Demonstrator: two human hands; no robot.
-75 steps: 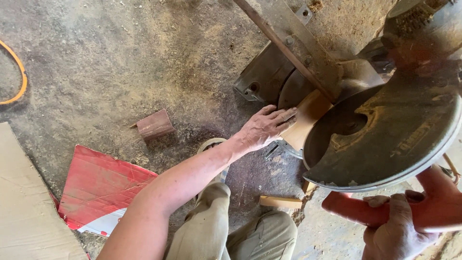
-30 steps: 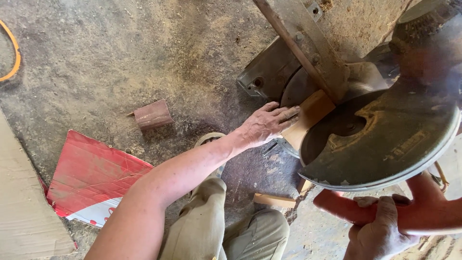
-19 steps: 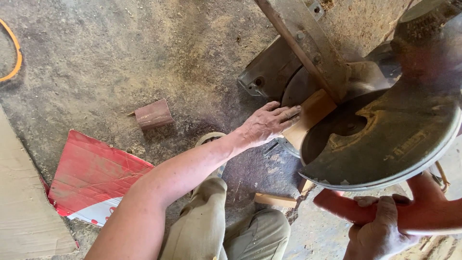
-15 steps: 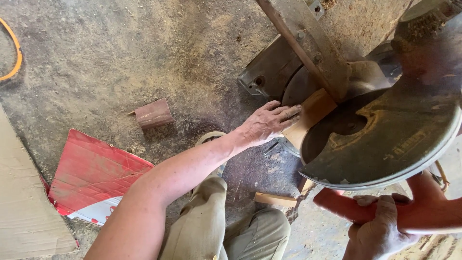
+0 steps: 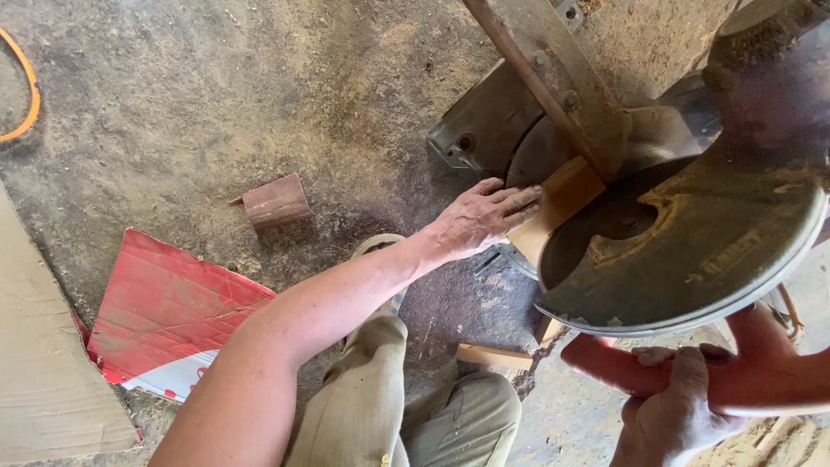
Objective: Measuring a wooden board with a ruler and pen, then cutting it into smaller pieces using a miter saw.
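Sawdust everywhere; chop saw lowered over a wood block on the saw base. Left hand lies flat, fingers extended, pinning the block. Right hand is wrapped tight around the red handle. Looks mid-cut; the next move needs fingers clear of the blade.

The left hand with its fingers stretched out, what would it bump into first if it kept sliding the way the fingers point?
The left hand already rests its fingertips on the pale wooden block. Straight past that, it would probably meet the saw's round blade guard first, though depth is hard to judge.
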